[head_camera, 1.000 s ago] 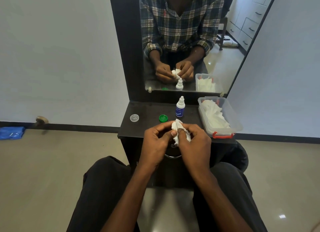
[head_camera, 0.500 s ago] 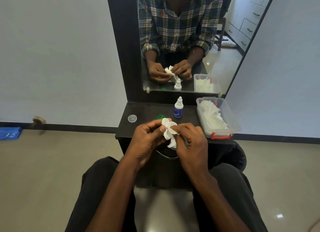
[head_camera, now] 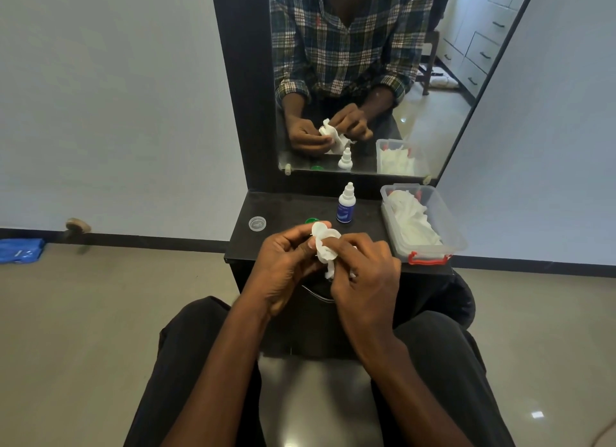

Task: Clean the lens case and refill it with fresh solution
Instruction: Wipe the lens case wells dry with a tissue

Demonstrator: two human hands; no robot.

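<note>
From my feed: both hands are up over the front edge of the black dresser shelf (head_camera: 293,210), working a crumpled white tissue (head_camera: 325,248) between them. Left hand (head_camera: 286,266) has its fingers curled, thumb tip pressed against the tissue's left side. Right hand (head_camera: 365,273) fingers are curled too, index on the tissue from the right, rest folded in toward the palm. The lens case itself I can't make out; if it's there it's buried in the tissue and fingers, so can't tell its exact spot.

Vs 0.5 s ago: hands sit approx the same place, the tissue top looks more rounded and bunched now, less flared, and the left thumb has slid a bit lower on it. Vs 1 s ago the wad has shifted from the right hand's side toward the middle, w/ more of it poking up above the knuckles.

On the shelf: solution bottle (head_camera: 346,205) stands upright, white nozzle cap on, blue label, just behind the hands. Green cap (head_camera: 311,220) lies near it, partly hidden behind the left fingers. Clear cap (head_camera: 257,223) sits well apart at the left end. Clear plastic box (head_camera: 450,220) w/ red latch holds white tissues at the right end. None of these has moved.

Mirror (head_camera: 433,120) behind shows the same hands and tissue reflected
</note>
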